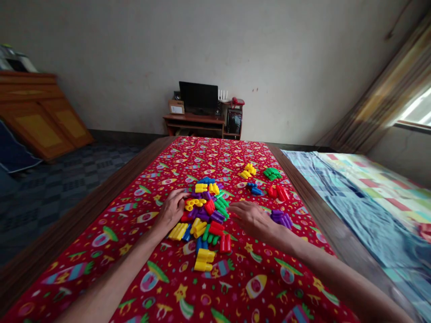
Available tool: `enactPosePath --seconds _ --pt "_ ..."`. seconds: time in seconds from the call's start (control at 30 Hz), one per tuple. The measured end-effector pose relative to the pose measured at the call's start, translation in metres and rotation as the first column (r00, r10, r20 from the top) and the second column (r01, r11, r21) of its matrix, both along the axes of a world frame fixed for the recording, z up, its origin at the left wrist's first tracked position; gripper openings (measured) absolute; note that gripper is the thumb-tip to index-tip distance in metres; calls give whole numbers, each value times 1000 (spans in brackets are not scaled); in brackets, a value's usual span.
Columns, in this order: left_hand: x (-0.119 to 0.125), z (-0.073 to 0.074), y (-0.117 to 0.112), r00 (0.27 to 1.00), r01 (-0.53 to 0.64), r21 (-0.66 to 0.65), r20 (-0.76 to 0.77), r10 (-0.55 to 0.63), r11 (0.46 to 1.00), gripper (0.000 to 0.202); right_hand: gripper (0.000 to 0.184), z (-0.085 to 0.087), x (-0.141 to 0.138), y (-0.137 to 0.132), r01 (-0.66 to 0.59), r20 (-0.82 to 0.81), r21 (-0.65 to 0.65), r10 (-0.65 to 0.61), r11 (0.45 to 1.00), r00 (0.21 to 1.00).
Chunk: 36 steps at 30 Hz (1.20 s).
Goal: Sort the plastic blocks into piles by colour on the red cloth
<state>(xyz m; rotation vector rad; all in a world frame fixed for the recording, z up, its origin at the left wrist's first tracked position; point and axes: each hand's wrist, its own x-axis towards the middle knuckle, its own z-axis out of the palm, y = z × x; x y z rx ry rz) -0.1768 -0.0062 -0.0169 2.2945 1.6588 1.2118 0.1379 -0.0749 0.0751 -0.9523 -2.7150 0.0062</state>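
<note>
Clock dirs from wearer, 12 = straight ahead. Main pile of chunky plastic pegs (205, 211) sits mid-table on a red cloth (158, 166) printed w/ rockets, stars & planets. Pegs are glossy, ribbed, round-ended tubes in red, yellow, green, blue & purple, many joined in twos or threes.

L hand (171, 208) is at the pile's 9 o'clock edge, palm down, fingers loosely curved & released, touching the pile, no peg clearly grasped. R hand (252, 220) is at its 3 o'clock side, palm down, fingers relaxed & extended, tips just beside a red peg, nothing gripped.

Smaller groups lie apart on the cloth: yellow cluster (247, 171) & green cluster (272, 173) at 1 o'clock, blue pegs (254, 189) & red pegs (278, 193) nearer, purple cluster (282, 219) just past R hand at 3, yellow stack (204, 260) at 6.

A dark wood edge (74, 215) frames the cloth. Striped bedding (367, 215) lies at 3. At 12, a wood desk (193, 120) holds a black monitor (198, 98), cardboard box (177, 106) & red phone (237, 102). Wood cabinet (40, 116) at 10; curtain (380, 89) at 2.
</note>
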Motion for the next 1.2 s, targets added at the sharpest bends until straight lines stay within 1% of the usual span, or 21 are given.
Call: enactPosePath --seconds 0.07,0.13,0.2,0.23,0.33,0.4,0.43,0.5,0.6,0.67,0.73,0.77,0.87,0.93,0.97,1.03,1.1,1.13,1.17,1.2 --pt "0 1 -1 1000 20 -14 -16 -20 1000 36 21 -2 -24 5 -85 12 -27 86 996 996" --pt "0 3 -1 999 30 -20 -22 -31 999 36 28 -6 -39 9 -140 42 -54 143 989 989" --pt "1 4 -2 1000 23 -15 -14 -24 1000 35 32 -11 -44 10 -155 29 -77 158 985 987" --pt "1 5 -2 1000 19 -12 -11 -19 1000 36 32 -12 -42 10 -163 -3 -89 163 983 987" --pt "2 6 -2 1000 25 -15 -17 -25 1000 37 31 -9 -22 12 -169 -181 -131 144 977 973" --pt "1 7 -2 999 36 -23 -28 -37 999 37 30 -1 2 14 -105 -287 -169 53 980 956" --pt "1 7 -3 999 40 -26 -32 -41 999 37 29 4 16 14 -44 -306 -195 -19 980 952" --pt "1 8 -3 999 38 -24 -35 -39 999 37 26 13 44 15 93 -259 -255 -160 962 952" --pt "0 7 -2 999 30 -16 -35 -31 999 36 23 20 78 15 260 -74 -300 -295 918 953" --pt "0 6 -1 999 28 -4 -31 -29 1000 36 21 20 91 14 329 49 -260 -328 908 944" --pt "0 5 -1 999 29 8 -26 -28 1000 35 20 19 95 14 347 126 -179 -329 920 936" --pt "0 5 -1 999 29 11 -25 -29 1000 35 20 19 95 14 341 136 -139 -323 930 937" --pt "0 5 -1 999 32 12 -25 -32 999 35 25 23 84 12 320 75 -66 -315 945 946" --pt "0 5 -2 999 37 12 -25 -36 999 36 27 26 68 10 303 11 -71 -303 950 953" --pt "0 5 -2 999 40 12 -23 -39 999 36 27 26 58 10 276 -18 -82 -279 957 960" --pt "-1 4 -1 999 43 15 -16 -43 999 36 24 24 34 13 179 -72 -105 -187 978 980" --pt "-1 4 -1 999 45 16 -2 -45 999 35 20 17 9 23 62 -133 -105 -75 993 988" --pt "-1 3 -1 999 48 11 9 -48 999 35 20 14 -3 32 27 -166 -95 -43 995 985" --pt "-1 3 0 998 49 4 25 -50 999 36 23 10 -15 43 23 -197 -84 -39 996 980" --pt "-1 4 -1 998 50 -8 46 -50 999 37 29 7 -25 57 48 -216 -83 -65 995 974"
